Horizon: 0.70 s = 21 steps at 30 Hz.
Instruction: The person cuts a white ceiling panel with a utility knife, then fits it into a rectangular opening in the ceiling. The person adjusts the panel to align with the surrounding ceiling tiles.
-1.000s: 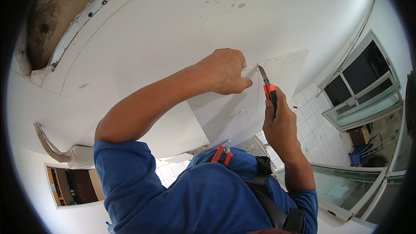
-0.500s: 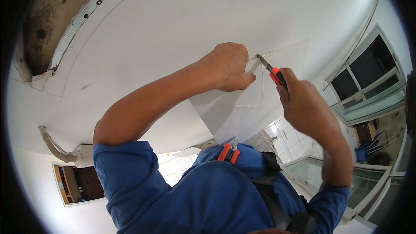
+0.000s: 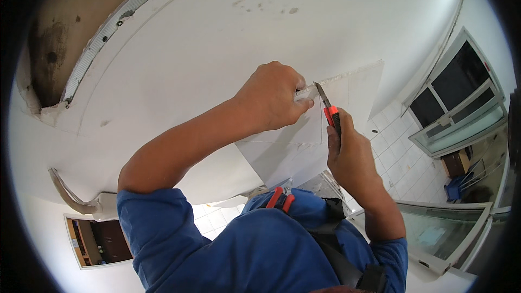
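Note:
A pale sheet of plasterboard (image 3: 350,95), its cut edge rough and crumbly along the top, is held up in front of me. My left hand (image 3: 271,96) is closed on that edge, thumb on the near face and the fingers mostly hidden behind. In my right hand (image 3: 353,152) is a red and black utility knife (image 3: 332,116) with its blade out. The blade's tip is at the sheet's top edge, just right of my left thumb. A thin line runs down the sheet's face below the blade.
Overhead, the white ceiling (image 3: 206,59) has an opening (image 3: 70,16) at upper left, edged by a metal strip (image 3: 111,30) with screws. Red-handled pliers (image 3: 281,199) hang at my chest. A window (image 3: 456,95) and a glass-paned frame (image 3: 434,230) stand at right, beside tiles (image 3: 399,135).
My right hand and the knife have shifted left and slightly down, bringing the blade closer to my left thumb. My left hand and the sheet's edge sit a little lower.

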{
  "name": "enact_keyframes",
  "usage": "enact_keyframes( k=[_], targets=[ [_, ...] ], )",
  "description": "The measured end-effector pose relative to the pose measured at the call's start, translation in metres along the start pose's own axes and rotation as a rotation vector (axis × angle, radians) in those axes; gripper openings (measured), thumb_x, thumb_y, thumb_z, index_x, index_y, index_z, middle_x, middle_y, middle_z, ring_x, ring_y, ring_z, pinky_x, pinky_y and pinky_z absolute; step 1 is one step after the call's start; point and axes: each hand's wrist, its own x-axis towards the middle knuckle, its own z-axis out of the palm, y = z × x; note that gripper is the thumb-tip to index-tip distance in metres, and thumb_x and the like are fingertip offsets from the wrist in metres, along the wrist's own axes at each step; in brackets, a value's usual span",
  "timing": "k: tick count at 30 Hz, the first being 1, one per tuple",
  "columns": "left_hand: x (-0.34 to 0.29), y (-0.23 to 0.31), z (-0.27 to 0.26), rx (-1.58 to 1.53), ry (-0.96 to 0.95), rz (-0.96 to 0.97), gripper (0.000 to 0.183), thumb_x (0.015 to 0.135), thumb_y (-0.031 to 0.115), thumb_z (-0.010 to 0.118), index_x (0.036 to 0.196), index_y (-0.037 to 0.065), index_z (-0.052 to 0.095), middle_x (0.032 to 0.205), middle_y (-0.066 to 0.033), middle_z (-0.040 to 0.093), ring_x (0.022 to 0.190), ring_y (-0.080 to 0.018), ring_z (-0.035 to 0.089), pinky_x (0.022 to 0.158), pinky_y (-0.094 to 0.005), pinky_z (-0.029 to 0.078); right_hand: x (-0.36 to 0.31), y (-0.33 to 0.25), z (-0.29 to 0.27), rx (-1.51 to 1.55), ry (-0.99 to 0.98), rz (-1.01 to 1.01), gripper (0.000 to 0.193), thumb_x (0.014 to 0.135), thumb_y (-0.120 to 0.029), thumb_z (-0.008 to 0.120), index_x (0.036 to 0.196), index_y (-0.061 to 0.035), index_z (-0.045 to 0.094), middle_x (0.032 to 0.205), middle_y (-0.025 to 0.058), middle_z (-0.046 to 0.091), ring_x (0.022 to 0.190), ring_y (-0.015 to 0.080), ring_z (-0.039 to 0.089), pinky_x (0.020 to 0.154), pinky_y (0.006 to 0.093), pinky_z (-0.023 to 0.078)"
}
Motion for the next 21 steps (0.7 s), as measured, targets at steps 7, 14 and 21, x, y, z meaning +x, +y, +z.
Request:
enact_keyframes(
  k=[7,14,21],
  targets=[
    [0.004,0.019,-0.004,0.211,-0.073,-0.003,0.030,0.085,0.026,0.076,0.076,-0.003,0.074,0.066,-0.0244,0.064,0.061,-0.0397,0.063,0.064,-0.0455,0.052,0.029,-0.031,-0.050,-0.191,-0.287,0.064,0.022,0.102,-0.008,0.056,0.115,0.0079,0.048,0.079,0.0341,0.066,0.074,0.0536,0.067,0.068,0.0608,0.052],
    [0.005,0.003,0.005,0.200,0.086,0.065,0.031,0.084,0.027,0.077,0.079,-0.004,0.076,0.064,-0.0224,0.064,0.059,-0.0391,0.063,0.062,-0.0444,0.052,0.044,-0.030,-0.041,-0.274,-0.299,0.006,0.020,0.101,-0.008,0.058,0.113,0.0059,0.049,0.079,0.0301,0.068,0.075,0.0502,0.069,0.069,0.0584,0.053],
    [0.007,0.003,0.000,0.071,0.028,0.042,0.032,0.082,0.026,0.077,0.076,-0.005,0.074,0.063,-0.0229,0.064,0.058,-0.0379,0.063,0.061,-0.0444,0.051,0.006,0.003,0.005,-0.076,-0.039,0.068,0.033,0.106,-0.014,0.056,0.134,-0.0021,0.043,0.084,0.0273,0.070,0.075,0.0507,0.068,0.068,0.0592,0.053]
  ],
)
